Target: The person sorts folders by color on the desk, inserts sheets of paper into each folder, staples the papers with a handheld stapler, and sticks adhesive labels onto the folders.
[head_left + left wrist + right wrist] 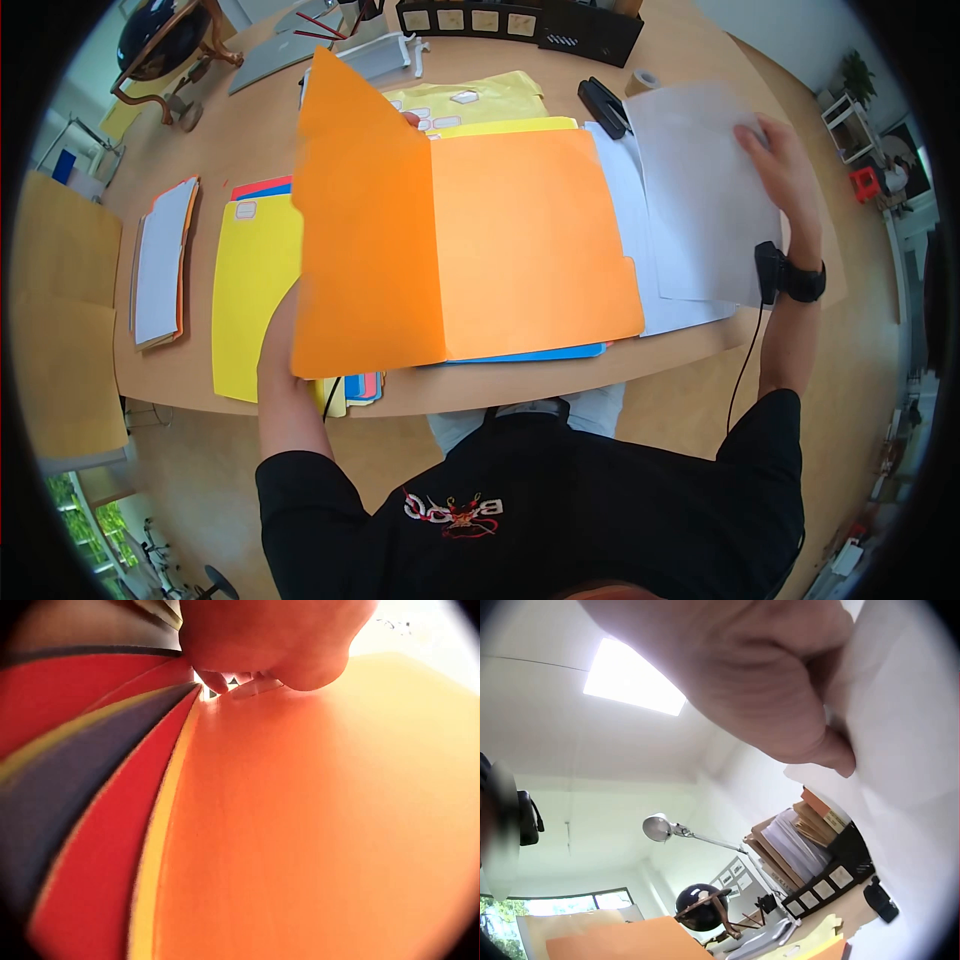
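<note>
Head view: right hand [778, 165] pinches white paper [700, 190]; left hand [270, 637], largely behind orange folder [530, 240], closure indeterminable. Best practice: square paper edges before release.

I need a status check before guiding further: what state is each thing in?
Orange folder: open, one cover raised.
Left hand: gripping the folder, partly hidden.
White sheet: lifted.
Right hand: pinching the sheet.
Yellow folder at left: flat, apparently closed.
Ceiling light: lit.
Black stapler: cannot tell if open.
</note>
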The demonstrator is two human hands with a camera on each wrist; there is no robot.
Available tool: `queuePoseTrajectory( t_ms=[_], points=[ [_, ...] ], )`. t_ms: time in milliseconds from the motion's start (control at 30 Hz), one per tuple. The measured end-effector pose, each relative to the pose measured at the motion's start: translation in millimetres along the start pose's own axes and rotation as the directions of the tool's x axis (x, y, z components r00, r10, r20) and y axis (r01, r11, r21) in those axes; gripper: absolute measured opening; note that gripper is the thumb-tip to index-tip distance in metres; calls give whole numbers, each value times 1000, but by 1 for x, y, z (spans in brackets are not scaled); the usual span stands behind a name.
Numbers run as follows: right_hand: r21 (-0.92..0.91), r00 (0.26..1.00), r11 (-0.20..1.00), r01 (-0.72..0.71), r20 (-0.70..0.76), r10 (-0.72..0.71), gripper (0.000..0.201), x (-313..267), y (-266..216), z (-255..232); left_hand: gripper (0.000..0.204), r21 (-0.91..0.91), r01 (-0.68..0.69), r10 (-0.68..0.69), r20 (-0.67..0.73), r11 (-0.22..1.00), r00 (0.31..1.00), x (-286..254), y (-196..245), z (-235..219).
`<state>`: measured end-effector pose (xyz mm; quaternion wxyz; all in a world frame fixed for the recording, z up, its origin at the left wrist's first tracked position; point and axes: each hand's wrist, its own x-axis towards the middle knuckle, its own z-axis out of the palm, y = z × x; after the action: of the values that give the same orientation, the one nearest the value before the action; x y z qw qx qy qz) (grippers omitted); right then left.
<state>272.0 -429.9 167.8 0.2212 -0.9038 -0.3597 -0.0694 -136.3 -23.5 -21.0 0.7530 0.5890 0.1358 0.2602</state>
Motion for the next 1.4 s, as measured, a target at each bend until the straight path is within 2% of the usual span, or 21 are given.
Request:
queuePoseTrajectory(
  t_ms=[33, 67, 100, 167, 233, 300, 367, 467, 500, 567, 633, 700, 767, 867, 933, 1200, 1267, 1300, 1333, 1367, 1400],
  points=[
    [35, 1000, 999, -30, -7, 31, 31, 0, -4, -5, 18, -1, -2, 2, -5, 1000, 1000, 9, 0, 3],
    [253, 992, 963, -91, -62, 110, 33, 0, -5, -4, 18, -3, -4, 4, -9, 1000, 1000, 5, 1, 3],
    [254, 992, 963, -90, -61, 109, 33, 1, -8, -3, 18, -3, -7, 7, -12, 1000, 1000, -3, 1, 3],
    [459, 987, 886, -69, -100, 128, 36, 4, -24, 0, 17, -3, -12, 12, -15, 1000, 1000, -7, 3, 2],
    [479, 987, 875, -69, -93, 129, 37, 7, -36, 16, 17, 0, -18, 18, -18, 1000, 1000, -5, 4, 4],
    [491, 994, 865, -103, 33, 99, 38, 14, -42, 40, 17, 4, -27, 27, -24, 1000, 999, -9, 6, 4],
    [507, 994, 855, -110, 62, 92, 38, 19, -55, 47, 17, 6, -33, 34, -33, 999, 999, -10, 8, 4],
    [575, 971, 816, 59, -223, 88, 37, 50, -54, 41, 17, 11, -34, 34, -59, 999, 998, -4, 12, 6],
    [577, 973, 815, 55, -216, 87, 37, 57, -51, 35, 17, 10, -31, 32, -65, 999, 997, 0, 13, 8],
    [759, 965, 651, 8, -178, 195, 36, 64, -57, 20, 17, 5, -29, 29, -73, 1000, 997, 25, 14, 10],
    [756, 976, 654, -2, -141, 167, 35, 63, -61, 38, 17, -2, -31, 30, -78, 1000, 996, 25, 14, 12],
    [667, 994, 745, -32, -60, 96, 33, 46, -82, 79, 17, -5, -34, 34, -81, 999, 996, 38, 14, 13],
    [641, 995, 761, -96, 84, 55, 33, 31, -74, 132, 17, -7, -40, 39, -86, 999, 995, 3, 16, 14],
    [539, 956, 816, -210, 288, 56, 33, 2, -91, 161, 17, -5, -51, 50, -103, 999, 993, -19, 19, 13],
    [536, 937, 809, -241, 346, 50, 35, -4, -90, 178, 17, -1, -58, 58, -111, 998, 992, -23, 21, 13],
    [476, 945, 849, -229, 318, 77, 38, -16, -97, 182, 18, -6, -93, 91, -117, 996, 989, -27, 23, 15],
    [276, 958, 950, -144, 281, 63, 41, -16, -103, 168, 18, -8, -100, 99, -116, 995, 988, -20, 25, 10],
    [277, 958, 950, -144, 280, 63, 41, -15, -102, 163, 18, -9, -104, 102, -116, 995, 988, -17, 25, 10],
    [121, 987, 991, -53, 159, 33, 42, -13, -99, 158, 18, -10, -106, 105, -116, 994, 988, -17, 25, 12],
    [-49, 999, 999, 18, 43, -16, 44, -11, -96, 152, 18, -10, -107, 105, -114, 994, 988, 135, 7, 76],
    [-24, 997, 998, 58, -44, -59, 46, -2, -93, 144, 18, -11, -106, 104, -108, 994, 989, 138, 6, 77]
  ],
)
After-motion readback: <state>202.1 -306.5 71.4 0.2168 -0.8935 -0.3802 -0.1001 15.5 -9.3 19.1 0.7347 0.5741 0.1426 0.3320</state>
